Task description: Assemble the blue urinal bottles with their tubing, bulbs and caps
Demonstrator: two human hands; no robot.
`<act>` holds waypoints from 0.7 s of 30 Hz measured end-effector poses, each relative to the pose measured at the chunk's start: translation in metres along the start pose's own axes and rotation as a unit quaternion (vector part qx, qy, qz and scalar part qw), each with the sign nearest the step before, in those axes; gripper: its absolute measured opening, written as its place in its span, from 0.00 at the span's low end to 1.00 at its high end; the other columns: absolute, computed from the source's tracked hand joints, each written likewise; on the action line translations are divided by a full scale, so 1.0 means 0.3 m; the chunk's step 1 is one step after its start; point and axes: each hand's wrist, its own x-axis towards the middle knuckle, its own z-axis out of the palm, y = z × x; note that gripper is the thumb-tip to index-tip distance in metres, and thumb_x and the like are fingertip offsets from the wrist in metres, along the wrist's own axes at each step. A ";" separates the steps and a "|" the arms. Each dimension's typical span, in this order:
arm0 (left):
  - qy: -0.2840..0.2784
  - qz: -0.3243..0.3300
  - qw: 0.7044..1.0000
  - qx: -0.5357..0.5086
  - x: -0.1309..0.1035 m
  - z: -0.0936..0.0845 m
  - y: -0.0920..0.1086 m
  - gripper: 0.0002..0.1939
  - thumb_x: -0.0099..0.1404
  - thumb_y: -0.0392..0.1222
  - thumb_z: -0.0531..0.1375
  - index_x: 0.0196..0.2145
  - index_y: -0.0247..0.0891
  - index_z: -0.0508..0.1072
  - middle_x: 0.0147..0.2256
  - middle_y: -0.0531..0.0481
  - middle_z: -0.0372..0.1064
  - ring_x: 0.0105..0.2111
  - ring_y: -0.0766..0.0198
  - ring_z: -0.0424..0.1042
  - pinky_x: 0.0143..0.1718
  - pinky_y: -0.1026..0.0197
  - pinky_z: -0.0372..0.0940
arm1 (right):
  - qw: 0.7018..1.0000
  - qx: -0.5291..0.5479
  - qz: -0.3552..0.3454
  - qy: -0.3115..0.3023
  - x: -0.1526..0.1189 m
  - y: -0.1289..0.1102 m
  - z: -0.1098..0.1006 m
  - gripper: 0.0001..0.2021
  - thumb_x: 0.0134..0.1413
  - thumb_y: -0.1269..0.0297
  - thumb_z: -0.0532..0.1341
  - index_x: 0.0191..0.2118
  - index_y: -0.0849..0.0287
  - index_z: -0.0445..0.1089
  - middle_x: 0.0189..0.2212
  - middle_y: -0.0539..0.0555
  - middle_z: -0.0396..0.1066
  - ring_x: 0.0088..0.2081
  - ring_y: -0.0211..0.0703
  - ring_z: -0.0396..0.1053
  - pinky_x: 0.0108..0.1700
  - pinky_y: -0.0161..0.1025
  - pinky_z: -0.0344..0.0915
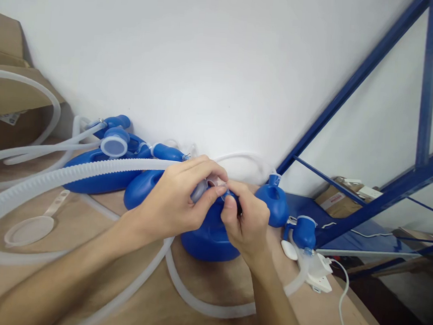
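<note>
My left hand (pixel 179 194) is closed around the end of a translucent ribbed hose (pixel 98 170), which curves in from the left. Thumb and fingers of my right hand (pixel 247 218) pinch a small blue part at the neck of a blue plastic container (pixel 209 240). Between the two hands is a small clear piece (pixel 218 182), partly hidden by the fingertips. The container stands on the wooden table (pixel 205 288) under both hands; its top is mostly covered by them.
Several blue containers (pixel 272 205) with hoses stand along the white wall. A translucent cap with a strap (pixel 30 229) lies at the left. Cardboard boxes (pixel 3 88) are behind it. A white power strip (pixel 319 280) and a blue metal shelf (pixel 361 69) are at the right.
</note>
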 end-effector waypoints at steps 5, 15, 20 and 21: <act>-0.001 -0.001 1.000 -0.018 -0.007 0.014 0.007 0.04 0.72 0.29 0.60 0.41 0.33 0.74 0.36 0.49 0.77 0.37 0.67 0.75 0.40 0.65 0.69 | 0.998 -0.032 -0.014 0.053 -0.010 -0.005 0.007 0.10 0.66 0.68 0.56 0.51 0.53 0.66 0.36 0.54 0.81 0.31 0.42 0.80 0.35 0.37 0.76; 0.030 0.026 0.999 -0.013 -0.030 0.058 0.008 0.10 0.71 0.26 0.56 0.44 0.35 0.75 0.38 0.47 0.77 0.38 0.65 0.76 0.41 0.63 0.72 | 0.990 0.006 0.029 0.139 -0.001 -0.024 0.014 0.12 0.54 0.68 0.61 0.43 0.51 0.59 0.24 0.43 0.69 0.16 0.33 0.64 0.18 0.31 0.62; 0.042 0.023 0.998 0.028 -0.036 0.065 0.027 0.09 0.71 0.27 0.55 0.43 0.35 0.74 0.37 0.48 0.77 0.37 0.66 0.75 0.40 0.64 0.71 | 0.992 -0.005 0.030 0.125 -0.004 -0.031 0.008 0.10 0.54 0.67 0.60 0.41 0.51 0.60 0.22 0.43 0.67 0.14 0.32 0.57 0.16 0.32 0.56; 0.044 0.019 0.998 0.036 -0.036 0.066 0.030 0.09 0.71 0.27 0.56 0.43 0.36 0.73 0.36 0.49 0.77 0.37 0.66 0.75 0.40 0.63 0.71 | 0.992 -0.008 0.030 0.121 -0.005 -0.032 0.008 0.10 0.53 0.67 0.60 0.40 0.51 0.59 0.22 0.42 0.65 0.14 0.32 0.55 0.16 0.32 0.55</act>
